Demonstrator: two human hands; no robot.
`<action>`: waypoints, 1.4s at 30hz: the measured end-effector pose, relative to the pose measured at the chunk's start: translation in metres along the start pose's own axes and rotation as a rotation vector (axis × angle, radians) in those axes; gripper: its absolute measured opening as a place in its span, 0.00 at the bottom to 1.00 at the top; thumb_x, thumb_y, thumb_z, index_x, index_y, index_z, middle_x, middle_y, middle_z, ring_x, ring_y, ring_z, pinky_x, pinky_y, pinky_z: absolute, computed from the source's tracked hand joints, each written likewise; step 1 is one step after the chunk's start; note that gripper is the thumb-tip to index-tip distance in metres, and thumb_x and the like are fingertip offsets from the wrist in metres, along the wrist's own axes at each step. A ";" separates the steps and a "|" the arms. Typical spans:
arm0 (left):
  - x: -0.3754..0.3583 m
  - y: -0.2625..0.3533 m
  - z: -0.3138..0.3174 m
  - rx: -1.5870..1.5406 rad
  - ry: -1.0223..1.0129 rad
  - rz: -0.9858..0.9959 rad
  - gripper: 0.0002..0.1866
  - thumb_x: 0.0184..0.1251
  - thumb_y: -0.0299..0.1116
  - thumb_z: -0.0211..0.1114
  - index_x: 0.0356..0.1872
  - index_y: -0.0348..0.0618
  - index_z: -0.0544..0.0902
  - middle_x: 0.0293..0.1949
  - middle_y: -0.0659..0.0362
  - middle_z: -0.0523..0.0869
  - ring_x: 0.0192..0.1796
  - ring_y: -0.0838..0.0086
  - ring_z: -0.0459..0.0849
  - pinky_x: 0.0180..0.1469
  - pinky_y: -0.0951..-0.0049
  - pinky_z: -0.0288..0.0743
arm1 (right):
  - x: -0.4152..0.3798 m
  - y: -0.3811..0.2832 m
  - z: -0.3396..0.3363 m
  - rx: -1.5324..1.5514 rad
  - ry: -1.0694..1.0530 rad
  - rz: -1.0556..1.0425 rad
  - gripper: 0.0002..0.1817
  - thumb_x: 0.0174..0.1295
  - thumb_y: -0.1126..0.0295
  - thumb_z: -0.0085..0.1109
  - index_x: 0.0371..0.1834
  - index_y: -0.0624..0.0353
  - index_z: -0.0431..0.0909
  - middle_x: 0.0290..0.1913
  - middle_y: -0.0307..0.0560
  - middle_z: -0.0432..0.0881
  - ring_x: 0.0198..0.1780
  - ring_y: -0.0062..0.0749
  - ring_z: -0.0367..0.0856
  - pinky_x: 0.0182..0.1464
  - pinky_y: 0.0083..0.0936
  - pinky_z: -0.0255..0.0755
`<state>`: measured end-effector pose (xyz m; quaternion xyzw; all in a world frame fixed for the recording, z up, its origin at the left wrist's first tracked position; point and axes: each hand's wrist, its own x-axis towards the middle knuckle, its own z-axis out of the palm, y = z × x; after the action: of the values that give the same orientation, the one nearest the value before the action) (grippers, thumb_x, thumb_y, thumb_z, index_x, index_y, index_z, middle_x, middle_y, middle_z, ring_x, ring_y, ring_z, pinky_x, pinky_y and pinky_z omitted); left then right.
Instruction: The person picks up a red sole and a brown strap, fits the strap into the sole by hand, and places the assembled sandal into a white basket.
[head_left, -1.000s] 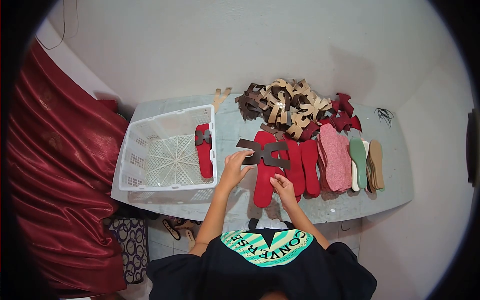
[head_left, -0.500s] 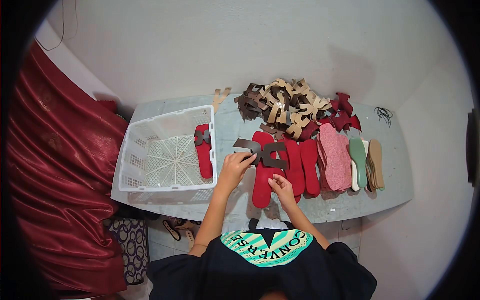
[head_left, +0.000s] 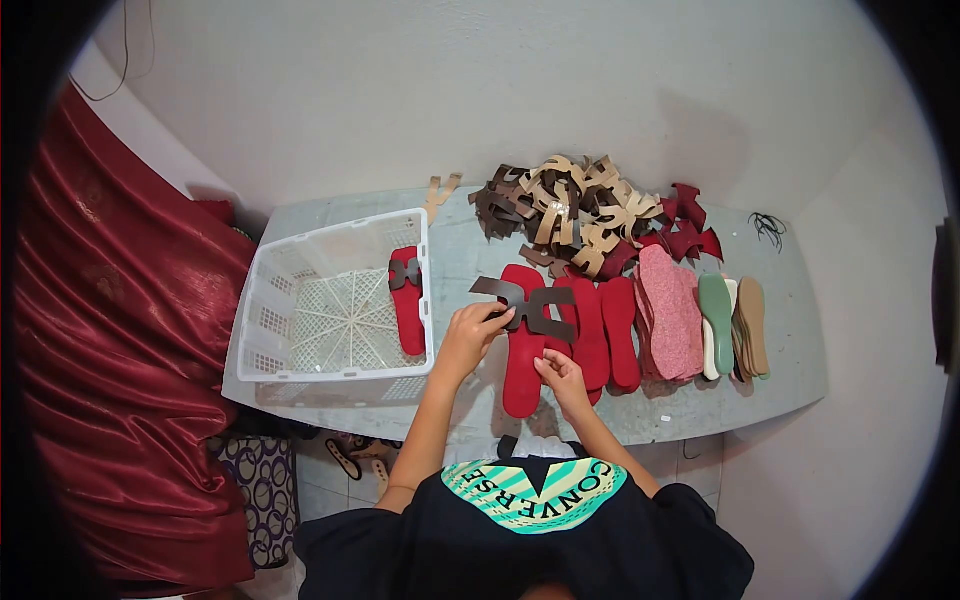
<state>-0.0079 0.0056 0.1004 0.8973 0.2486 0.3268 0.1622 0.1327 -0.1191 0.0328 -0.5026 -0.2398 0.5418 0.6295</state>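
My left hand (head_left: 470, 340) pinches a dark brown H-shaped sandal strap (head_left: 550, 312) near its middle. The strap spreads over the upper part of a red shoe sole (head_left: 523, 385). At that sole's right edge, the fingers of my right hand (head_left: 565, 382) are closed on its lower half. Directly to the right, more red soles (head_left: 621, 340) overlap in a row. One red sole with a dark strap (head_left: 407, 300) across it leans inside the white plastic basket (head_left: 335, 378) on the left.
Brown, beige and dark red straps (head_left: 560, 205) are heaped at the back. Pink soles (head_left: 672, 315), a green sole (head_left: 716, 320) and tan soles (head_left: 752, 320) stand farther right. Black cords (head_left: 769, 229) lie near the right corner. A red curtain (head_left: 130, 350) hangs left.
The strap and my left hand have shifted very slightly to the right over the red sole. The sole has tilted a little in my right hand. Everything else stays put.
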 end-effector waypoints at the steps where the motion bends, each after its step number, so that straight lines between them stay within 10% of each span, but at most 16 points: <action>1: 0.000 0.000 0.000 -0.001 -0.014 0.005 0.18 0.45 0.27 0.63 0.42 0.47 0.78 0.41 0.58 0.77 0.45 0.65 0.74 0.45 0.68 0.65 | 0.000 0.002 0.000 -0.020 0.001 -0.011 0.13 0.56 0.70 0.54 0.44 0.62 0.71 0.34 0.34 0.76 0.34 0.13 0.73 0.36 0.11 0.67; 38: -0.006 0.004 -0.004 0.068 0.102 -0.097 0.17 0.42 0.38 0.67 0.38 0.48 0.80 0.37 0.62 0.77 0.43 0.68 0.74 0.47 0.67 0.61 | 0.000 -0.007 0.002 0.040 0.010 0.020 0.14 0.55 0.74 0.54 0.45 0.66 0.70 0.37 0.39 0.76 0.39 0.16 0.74 0.42 0.12 0.68; 42: -0.001 0.013 0.005 0.083 0.265 -0.410 0.26 0.38 0.44 0.69 0.42 0.46 0.76 0.40 0.62 0.76 0.47 0.69 0.72 0.50 0.67 0.56 | 0.000 -0.009 0.005 0.020 -0.008 0.006 0.14 0.55 0.74 0.54 0.45 0.66 0.70 0.37 0.39 0.76 0.39 0.16 0.74 0.42 0.12 0.68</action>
<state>-0.0006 -0.0062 0.1020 0.7832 0.4580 0.3914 0.1539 0.1324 -0.1169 0.0425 -0.4947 -0.2356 0.5481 0.6320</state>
